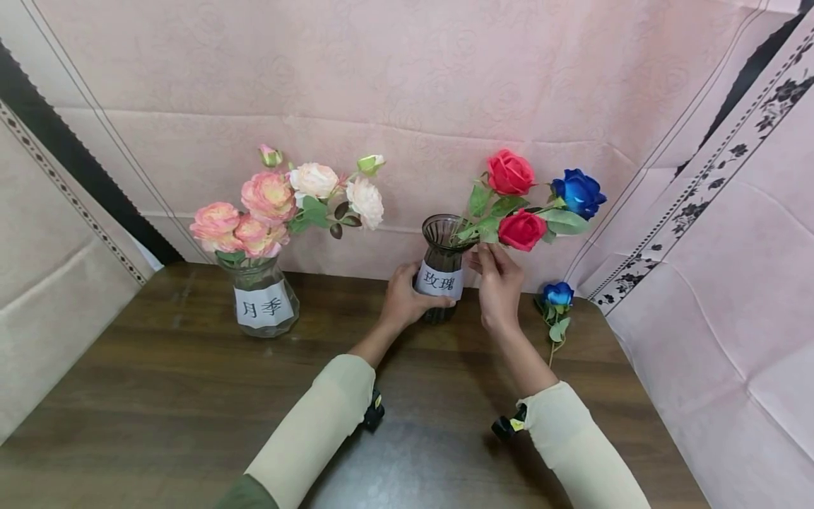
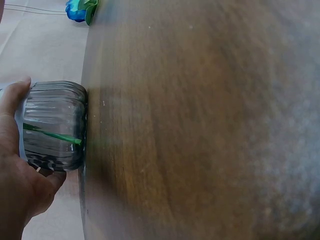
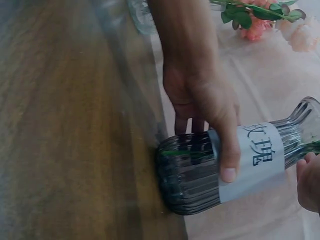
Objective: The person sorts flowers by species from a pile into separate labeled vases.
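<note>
A ribbed dark glass vase with a white paper label stands at the back of the table. My left hand grips its lower body, thumb across the front. Inside the glass, a green stem reaches near the base. Two red roses and a blue rose lean right out of the vase mouth. My right hand is just right of the rim, thumb and fingers pinching a rose stem below the lower red bloom; its fingertips partly hide the stem.
To the left stands a clear glass vase with a label, holding pink flowers and pale flowers. Another blue rose lies on the table at right. Pink cloth hangs close behind the vases.
</note>
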`<action>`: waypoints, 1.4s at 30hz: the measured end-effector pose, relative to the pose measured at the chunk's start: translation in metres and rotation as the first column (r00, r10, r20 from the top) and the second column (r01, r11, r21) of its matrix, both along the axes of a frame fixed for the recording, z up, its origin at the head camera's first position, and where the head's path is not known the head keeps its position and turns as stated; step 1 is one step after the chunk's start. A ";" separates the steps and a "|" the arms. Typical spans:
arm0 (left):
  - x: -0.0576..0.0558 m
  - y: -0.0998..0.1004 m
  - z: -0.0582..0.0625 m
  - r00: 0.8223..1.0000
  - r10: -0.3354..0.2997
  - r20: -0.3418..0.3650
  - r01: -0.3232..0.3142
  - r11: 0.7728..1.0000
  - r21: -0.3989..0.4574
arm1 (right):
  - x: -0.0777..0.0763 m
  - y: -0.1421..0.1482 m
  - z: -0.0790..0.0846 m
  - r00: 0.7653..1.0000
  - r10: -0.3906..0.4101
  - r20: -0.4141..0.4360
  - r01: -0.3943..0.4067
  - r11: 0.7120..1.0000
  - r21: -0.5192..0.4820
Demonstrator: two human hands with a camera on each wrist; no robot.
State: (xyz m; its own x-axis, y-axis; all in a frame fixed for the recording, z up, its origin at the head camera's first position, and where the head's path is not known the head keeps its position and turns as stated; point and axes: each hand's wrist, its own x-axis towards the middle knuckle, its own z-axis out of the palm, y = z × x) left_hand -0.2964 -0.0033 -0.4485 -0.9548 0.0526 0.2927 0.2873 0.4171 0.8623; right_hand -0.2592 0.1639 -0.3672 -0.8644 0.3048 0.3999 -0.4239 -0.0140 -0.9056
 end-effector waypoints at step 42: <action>0.004 0.000 0.002 0.998 0.016 0.054 -0.015 1.000 -0.019 | 0.043 0.102 -0.032 0.904 0.129 0.407 -0.172 0.982 0.072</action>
State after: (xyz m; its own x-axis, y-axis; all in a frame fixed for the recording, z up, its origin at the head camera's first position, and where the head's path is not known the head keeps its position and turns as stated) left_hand -0.2926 -0.0034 -0.4467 -0.9700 0.0421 0.2395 0.2335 0.4372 0.8685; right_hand -0.2158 0.2661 -0.3995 -0.9904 0.1342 0.0343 -0.0272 0.0541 -0.9982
